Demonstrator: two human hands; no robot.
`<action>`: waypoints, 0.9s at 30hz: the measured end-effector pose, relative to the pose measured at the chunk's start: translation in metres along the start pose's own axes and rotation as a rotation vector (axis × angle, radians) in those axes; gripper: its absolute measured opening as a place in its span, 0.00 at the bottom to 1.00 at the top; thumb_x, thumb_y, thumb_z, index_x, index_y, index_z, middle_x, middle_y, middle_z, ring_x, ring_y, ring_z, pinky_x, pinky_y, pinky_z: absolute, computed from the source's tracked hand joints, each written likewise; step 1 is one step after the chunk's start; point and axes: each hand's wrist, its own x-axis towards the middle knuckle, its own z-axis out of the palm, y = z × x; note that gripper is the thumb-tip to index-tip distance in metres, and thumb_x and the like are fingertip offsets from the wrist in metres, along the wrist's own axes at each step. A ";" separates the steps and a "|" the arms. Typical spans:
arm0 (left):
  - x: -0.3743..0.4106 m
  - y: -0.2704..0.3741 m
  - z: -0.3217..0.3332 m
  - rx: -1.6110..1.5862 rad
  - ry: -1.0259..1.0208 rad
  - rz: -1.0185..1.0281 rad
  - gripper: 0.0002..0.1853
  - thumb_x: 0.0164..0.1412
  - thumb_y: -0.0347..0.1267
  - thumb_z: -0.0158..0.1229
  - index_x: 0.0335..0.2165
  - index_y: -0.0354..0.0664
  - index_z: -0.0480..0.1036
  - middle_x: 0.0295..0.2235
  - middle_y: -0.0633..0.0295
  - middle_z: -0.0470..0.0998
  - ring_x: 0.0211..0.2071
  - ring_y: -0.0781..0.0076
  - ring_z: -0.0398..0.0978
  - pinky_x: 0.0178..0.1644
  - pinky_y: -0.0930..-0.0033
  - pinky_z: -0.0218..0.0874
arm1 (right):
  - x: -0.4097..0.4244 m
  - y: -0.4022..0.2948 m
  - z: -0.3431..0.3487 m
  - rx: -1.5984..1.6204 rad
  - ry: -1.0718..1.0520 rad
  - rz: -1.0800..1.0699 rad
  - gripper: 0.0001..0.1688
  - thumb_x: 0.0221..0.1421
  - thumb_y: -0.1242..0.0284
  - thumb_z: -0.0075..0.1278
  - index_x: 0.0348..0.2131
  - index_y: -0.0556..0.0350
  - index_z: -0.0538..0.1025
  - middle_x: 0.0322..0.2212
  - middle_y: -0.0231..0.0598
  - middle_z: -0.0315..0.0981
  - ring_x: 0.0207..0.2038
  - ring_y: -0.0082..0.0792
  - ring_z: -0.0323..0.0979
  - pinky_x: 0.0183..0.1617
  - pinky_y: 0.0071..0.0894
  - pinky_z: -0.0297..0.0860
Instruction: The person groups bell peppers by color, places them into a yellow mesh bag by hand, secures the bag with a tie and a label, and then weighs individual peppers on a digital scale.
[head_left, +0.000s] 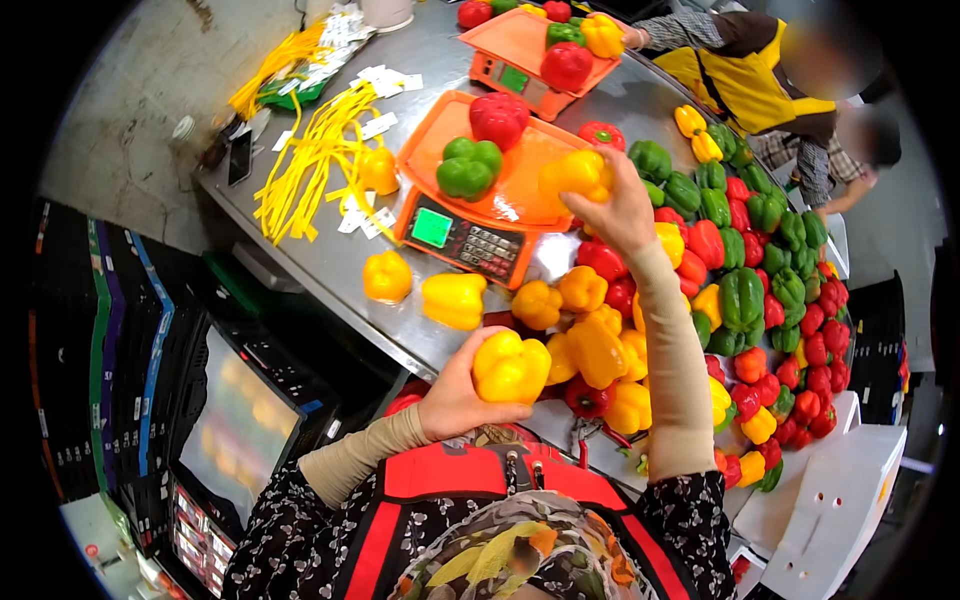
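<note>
My left hand (457, 394) holds a yellow bell pepper (511, 367) near my body, just off the table's front edge. With fingers and thumb around it, my right hand (626, 206) grips another yellow bell pepper (577, 176) at the right side of the scale's orange tray (427, 154). Whether that pepper rests on the tray, I cannot tell. A red bell pepper (499, 120) and a green bell pepper (469, 168) sit on the tray. The digital scale (487, 240) has a lit green display and a keypad facing me.
Mixed peppers (742, 300) are heaped along the right. Yellow tape strips (322, 165) with white tags lie left, near a phone (240, 157). A co-worker (720, 75) reaches to a second scale (517, 75). Red-handled pruners (585, 435), stacked black crates (97, 337) and a white box (832, 495) are nearby.
</note>
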 end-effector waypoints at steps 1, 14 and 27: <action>-0.006 0.000 -0.013 0.028 0.037 0.021 0.48 0.42 0.29 0.77 0.58 0.40 0.56 0.50 0.61 0.69 0.52 0.73 0.68 0.57 0.67 0.63 | 0.015 -0.007 0.015 -0.094 0.011 0.002 0.46 0.41 0.59 0.66 0.57 0.51 0.65 0.47 0.51 0.70 0.50 0.49 0.72 0.51 0.44 0.71; -0.033 -0.009 -0.093 -0.003 0.118 0.039 0.48 0.42 0.28 0.76 0.58 0.40 0.55 0.50 0.59 0.68 0.52 0.72 0.69 0.56 0.66 0.64 | 0.005 0.003 0.041 -0.025 0.170 0.083 0.48 0.46 0.62 0.68 0.61 0.57 0.62 0.52 0.54 0.66 0.53 0.44 0.68 0.51 0.36 0.71; -0.011 -0.005 -0.108 -0.070 -0.011 -0.035 0.49 0.42 0.29 0.77 0.58 0.40 0.54 0.51 0.59 0.68 0.53 0.72 0.69 0.56 0.66 0.65 | -0.031 0.000 0.028 0.081 0.089 0.299 0.26 0.53 0.67 0.62 0.51 0.51 0.75 0.47 0.36 0.75 0.46 0.34 0.73 0.44 0.32 0.72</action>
